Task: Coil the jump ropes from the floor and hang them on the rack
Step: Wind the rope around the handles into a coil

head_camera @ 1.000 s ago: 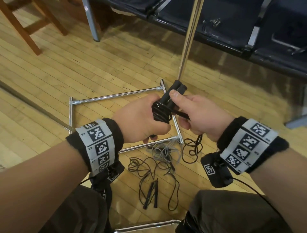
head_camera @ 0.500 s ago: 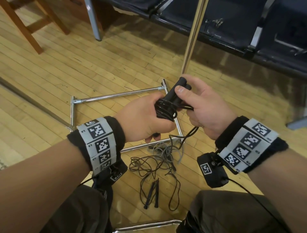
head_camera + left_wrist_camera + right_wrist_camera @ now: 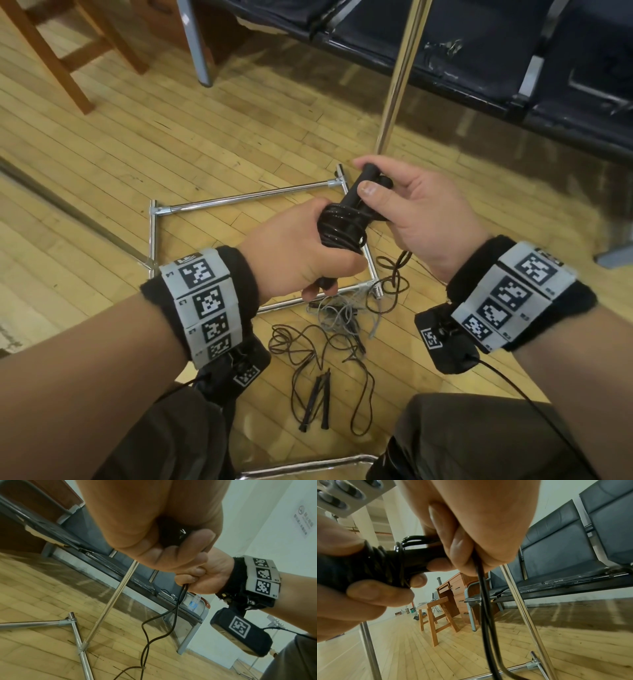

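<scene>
My left hand (image 3: 301, 253) grips the two black handles of a jump rope (image 3: 346, 222), with several turns of black cord wound round them. My right hand (image 3: 404, 209) holds the handles' upper ends and pinches the loose cord (image 3: 481, 588), which hangs down to the floor. The left wrist view shows that cord (image 3: 178, 604) leaving my right fist. A second black rope (image 3: 322, 370) with thin handles and a grey rope (image 3: 339, 311) lie tangled on the floor below my hands. The chrome rack (image 3: 239, 200) has its base frame on the floor and an upright pole (image 3: 397, 78).
A row of dark padded seats (image 3: 513, 51) on metal legs stands behind the rack. A wooden stool (image 3: 65, 51) is at the far left, a wooden desk (image 3: 453, 588) beyond it. Another chrome bar (image 3: 301, 467) lies near my knees on the wood floor.
My right hand has moved up and over the handles' top, carrying the cord round for another turn. The coil on the handles looks thicker; the left hand held still.
</scene>
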### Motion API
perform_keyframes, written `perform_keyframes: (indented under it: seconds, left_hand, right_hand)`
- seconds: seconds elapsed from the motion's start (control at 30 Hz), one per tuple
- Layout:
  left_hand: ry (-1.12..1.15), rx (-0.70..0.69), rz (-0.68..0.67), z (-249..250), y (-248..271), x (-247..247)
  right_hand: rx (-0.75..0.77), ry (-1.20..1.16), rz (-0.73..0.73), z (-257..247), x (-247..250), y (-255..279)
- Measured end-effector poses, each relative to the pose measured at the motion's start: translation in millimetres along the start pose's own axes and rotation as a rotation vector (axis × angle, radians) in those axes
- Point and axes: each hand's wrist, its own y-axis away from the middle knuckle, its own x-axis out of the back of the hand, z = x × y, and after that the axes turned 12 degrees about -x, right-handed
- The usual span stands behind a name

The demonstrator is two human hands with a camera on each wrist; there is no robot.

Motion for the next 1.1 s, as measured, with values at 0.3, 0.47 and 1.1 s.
perform_keyframes:
  seconds: [0.3,0.47,1.1]
  left_hand:
    - [0.183,0.003,0.184,-3.6,-8.0,12.2]
    - [0.246,0.027,0.241,-7.8,-7.6,14.1]
    - [0.652,0.279,0.154,6.8,-1.4,19.4]
  right_hand:
    - [-0.034,0.278,-0.004,2.0,-10.7,6.8]
    - [-0.214,0.066,-0.13,-1.9,-14.0,10.3]
    - [-0.103,0.185,-0.158,-11.5,-1.8,13.5]
